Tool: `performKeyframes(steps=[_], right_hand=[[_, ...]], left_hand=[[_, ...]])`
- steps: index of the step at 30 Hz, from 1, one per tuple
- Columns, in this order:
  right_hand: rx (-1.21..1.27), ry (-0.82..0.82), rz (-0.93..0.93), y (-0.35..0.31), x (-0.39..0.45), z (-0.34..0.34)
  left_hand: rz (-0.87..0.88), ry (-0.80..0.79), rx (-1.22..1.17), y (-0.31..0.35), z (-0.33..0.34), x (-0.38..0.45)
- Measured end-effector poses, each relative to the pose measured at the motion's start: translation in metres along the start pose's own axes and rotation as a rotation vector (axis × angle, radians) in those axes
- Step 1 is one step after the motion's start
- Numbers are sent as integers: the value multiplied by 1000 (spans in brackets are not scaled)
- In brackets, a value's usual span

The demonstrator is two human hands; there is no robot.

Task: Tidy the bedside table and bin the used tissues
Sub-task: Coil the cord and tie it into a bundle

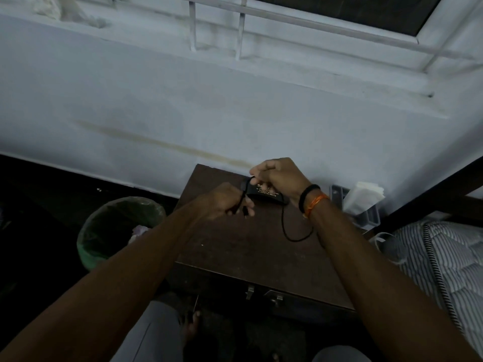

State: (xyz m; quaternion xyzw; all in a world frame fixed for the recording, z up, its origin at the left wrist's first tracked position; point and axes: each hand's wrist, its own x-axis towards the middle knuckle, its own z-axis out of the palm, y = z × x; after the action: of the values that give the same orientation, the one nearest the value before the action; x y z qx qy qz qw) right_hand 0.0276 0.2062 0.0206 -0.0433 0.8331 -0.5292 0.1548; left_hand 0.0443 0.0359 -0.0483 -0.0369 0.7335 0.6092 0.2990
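Gripping a black adapter (264, 193), the right hand (274, 176) curls while the left hand (224, 202) pinches its cord (290, 237)

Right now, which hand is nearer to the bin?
The left. The left hand holds the cable end above the table's left part, close to the bin. The right hand holds the black adapter farther right.

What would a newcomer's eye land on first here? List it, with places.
At the centre, over the dark brown wooden bedside table, the right hand grips a flat black adapter block with pale lettering, while the left hand pinches its thin black cable. Left of the table stands a round bin with a green liner; right of it lies a striped mattress.
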Motion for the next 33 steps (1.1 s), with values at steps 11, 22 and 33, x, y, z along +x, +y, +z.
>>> performKeyframes(steps=[11, 22, 33], right_hand=[[87, -72, 1, 42, -44, 58], [-247, -98, 158, 63, -22, 29], [-69, 115, 218, -4, 13, 31]], left_hand=[[96, -2, -698, 18, -19, -7], [100, -263, -693, 2, -20, -21], [15, -169, -304, -7, -11, -21]])
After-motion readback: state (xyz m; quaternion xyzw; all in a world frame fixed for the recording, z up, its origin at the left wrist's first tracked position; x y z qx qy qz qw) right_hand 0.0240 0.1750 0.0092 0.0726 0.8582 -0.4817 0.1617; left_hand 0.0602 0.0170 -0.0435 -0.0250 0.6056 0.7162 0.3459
